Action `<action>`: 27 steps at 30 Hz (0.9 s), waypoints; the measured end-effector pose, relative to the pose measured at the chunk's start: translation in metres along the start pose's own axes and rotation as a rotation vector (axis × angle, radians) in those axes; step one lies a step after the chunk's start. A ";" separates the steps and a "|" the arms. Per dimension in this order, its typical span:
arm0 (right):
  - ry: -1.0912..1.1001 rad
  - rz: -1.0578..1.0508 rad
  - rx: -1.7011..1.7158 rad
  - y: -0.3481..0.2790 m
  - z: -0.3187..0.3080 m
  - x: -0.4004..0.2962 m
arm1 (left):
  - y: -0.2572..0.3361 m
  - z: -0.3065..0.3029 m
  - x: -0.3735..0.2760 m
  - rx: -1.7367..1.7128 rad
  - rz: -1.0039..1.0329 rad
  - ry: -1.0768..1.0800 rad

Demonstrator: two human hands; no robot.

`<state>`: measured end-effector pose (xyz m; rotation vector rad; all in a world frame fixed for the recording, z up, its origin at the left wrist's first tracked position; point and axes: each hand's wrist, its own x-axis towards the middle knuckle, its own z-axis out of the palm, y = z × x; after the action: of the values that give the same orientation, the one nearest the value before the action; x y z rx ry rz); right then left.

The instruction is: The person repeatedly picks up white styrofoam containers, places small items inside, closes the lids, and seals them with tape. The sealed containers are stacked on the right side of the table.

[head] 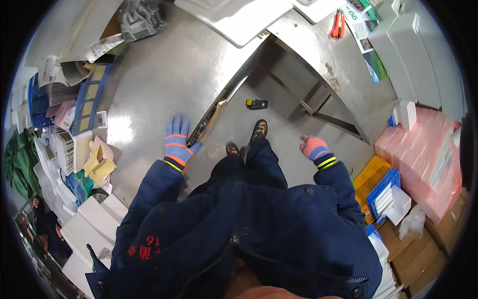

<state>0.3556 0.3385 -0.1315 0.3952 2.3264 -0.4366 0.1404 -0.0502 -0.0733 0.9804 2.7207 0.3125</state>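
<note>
My left hand (pixel 178 140), in a blue knitted glove with orange bands, lies with its fingers spread flat on the edge of a stainless steel table (pixel 149 78). An open drawer or narrow gap with small items (pixel 207 123) runs beside its thumb. My right hand (pixel 314 147), in a pink and blue glove, hangs over the floor with partly bent fingers and touches nothing visible. A black and yellow object (pixel 256 104), perhaps a glove or a tool, lies on the grey floor beyond my shoes (pixel 260 129).
Red-handled pliers or shears (pixel 338 25) lie on the far right table. White lids (pixel 239 22) cover its far part. Paper piles and blue racks (pixel 91 99) line the left. A pink-wrapped stack (pixel 418 157), an orange crate (pixel 371 175) and cardboard boxes (pixel 414 254) stand right.
</note>
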 end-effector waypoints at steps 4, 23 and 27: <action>0.031 0.007 0.159 -0.015 0.085 0.012 | -0.012 0.021 -0.005 0.080 0.034 0.052; 0.239 -0.006 0.061 -0.016 0.348 0.477 | -0.032 0.051 -0.023 0.138 -0.038 0.075; 0.341 0.018 0.067 -0.017 0.354 0.497 | -0.031 0.061 -0.048 -0.014 -0.317 0.188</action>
<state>0.2189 0.2520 -0.7201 0.5591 2.6393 -0.4685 0.1752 -0.0975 -0.1329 0.5252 2.9790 0.3805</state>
